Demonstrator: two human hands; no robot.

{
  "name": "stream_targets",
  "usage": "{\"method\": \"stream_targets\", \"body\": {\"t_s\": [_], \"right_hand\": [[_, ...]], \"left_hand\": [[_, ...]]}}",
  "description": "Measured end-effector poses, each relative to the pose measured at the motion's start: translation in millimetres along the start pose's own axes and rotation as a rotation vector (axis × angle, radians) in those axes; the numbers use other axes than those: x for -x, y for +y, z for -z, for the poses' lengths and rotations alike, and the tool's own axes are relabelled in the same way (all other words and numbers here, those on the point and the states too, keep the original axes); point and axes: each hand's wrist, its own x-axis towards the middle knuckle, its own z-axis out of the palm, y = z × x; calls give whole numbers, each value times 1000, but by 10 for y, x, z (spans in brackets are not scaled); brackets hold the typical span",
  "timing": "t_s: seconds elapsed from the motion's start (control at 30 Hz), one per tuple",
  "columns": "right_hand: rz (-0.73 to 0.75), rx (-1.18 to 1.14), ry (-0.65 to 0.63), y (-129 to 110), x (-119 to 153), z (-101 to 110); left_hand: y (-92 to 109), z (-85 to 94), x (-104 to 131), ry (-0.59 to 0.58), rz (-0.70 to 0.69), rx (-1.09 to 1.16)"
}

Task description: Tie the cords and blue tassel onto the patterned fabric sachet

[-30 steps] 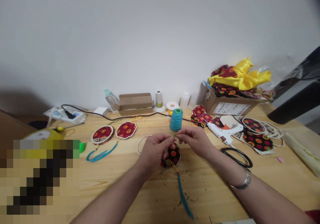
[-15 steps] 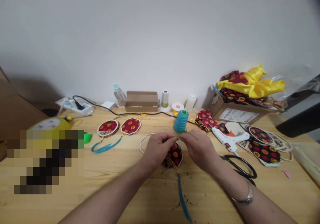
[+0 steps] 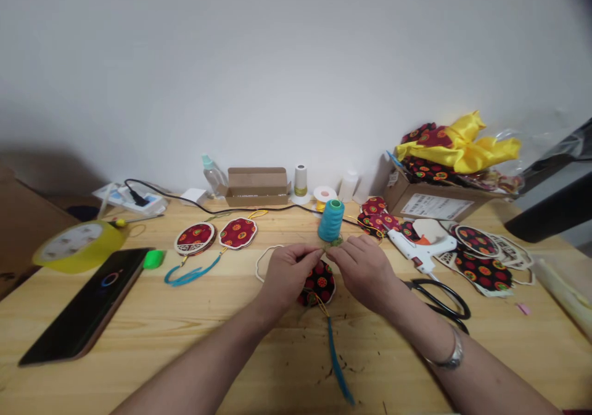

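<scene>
My left hand (image 3: pixel 290 274) and my right hand (image 3: pixel 363 272) meet at the top of a black patterned fabric pendant (image 3: pixel 322 282) lying on the table. Both are closed in a pinch, fingertips nearly touching; whatever thin thing they grip is too small to make out. A small olive-green piece (image 3: pixel 337 242) shows just beyond the fingertips. From the pendant's lower end a yellow cord (image 3: pixel 322 304) leads to a blue tassel (image 3: pixel 337 362). Behind my hands stands a cone of blue thread (image 3: pixel 331 220). Partly covered by my left hand is a pale scalloped frame (image 3: pixel 259 266).
Two red pendants (image 3: pixel 196 238) with blue tassels lie left, near a phone (image 3: pixel 86 310) and yellow tape roll (image 3: pixel 78 245). To the right are black-handled scissors (image 3: pixel 444 301), a white glue gun (image 3: pixel 422 251), wooden frames and a cardboard box (image 3: pixel 416 202) of fabric. A black cable (image 3: pixel 198 204) crosses behind.
My hands stay pinched together over the pendant, with small finger shifts. The olive-green piece shows more clearly behind the fingertips. The whole view has shifted slightly.
</scene>
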Motion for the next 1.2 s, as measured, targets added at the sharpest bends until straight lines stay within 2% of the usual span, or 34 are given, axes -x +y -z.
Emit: {"method": "stream_targets", "body": {"t_s": [0.27, 0.47, 0.63, 0.83, 1.2], "right_hand": [[-9, -33, -44, -20, 3, 5], [-97, -125, -56, -41, 30, -54], [-188, -228, -88, -63, 3, -17], [-332, -357, -197, -71, -44, 47], [-395, -435, -238, -71, -49, 87]], "left_hand": [[63, -13, 24, 43, -55, -72], [39, -4, 70, 51, -292, -288], [4, 18, 83, 23, -441, -453], [-45, 37, 62, -16, -536, -529], [-93, 48, 81, -109, -635, -552]]}}
